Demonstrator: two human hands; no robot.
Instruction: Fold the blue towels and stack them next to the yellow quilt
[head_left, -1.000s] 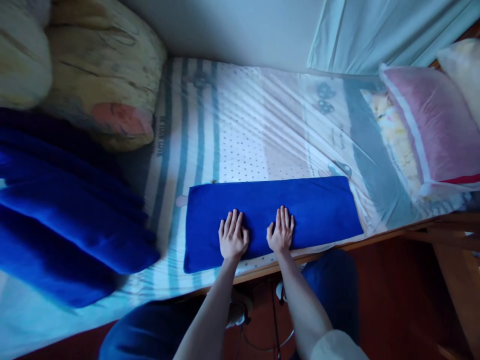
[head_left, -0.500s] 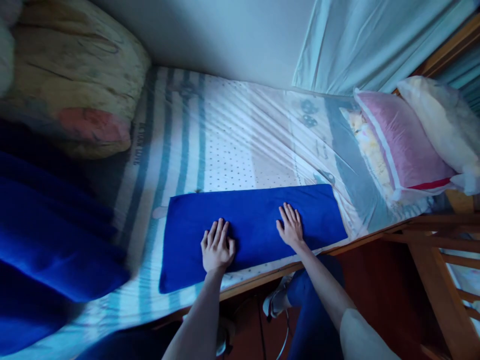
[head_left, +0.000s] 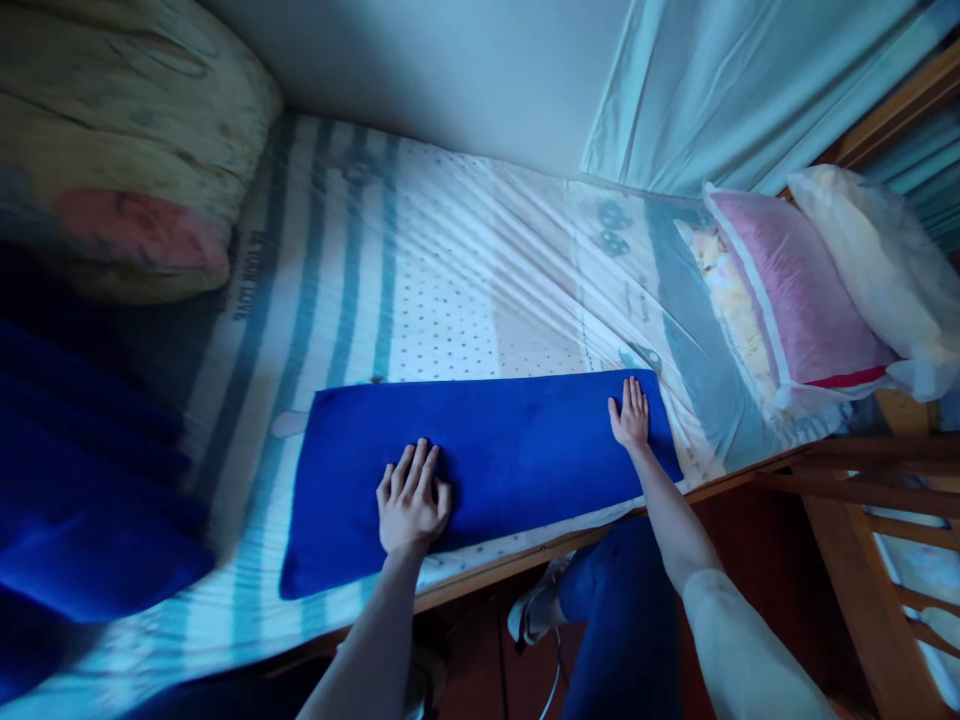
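Observation:
A folded blue towel (head_left: 517,450) lies as a long flat strip along the near edge of the bed (head_left: 450,270). My left hand (head_left: 411,498) rests flat on the towel left of its middle, fingers spread and open. My right hand (head_left: 631,414) lies flat near the towel's right end, fingers stretched out. Neither hand holds anything.
A bunched blue blanket (head_left: 82,480) fills the left side. A large patterned cushion (head_left: 127,150) sits at the far left. A pink pillow (head_left: 787,285) and a pale pillow (head_left: 877,260) lie at the right. A wooden bed frame (head_left: 862,500) and a curtain (head_left: 735,90) stand beyond.
My right hand has slid rightwards along the towel from beside my left hand to near its right end. My left hand has stayed on the towel. The view has turned a little.

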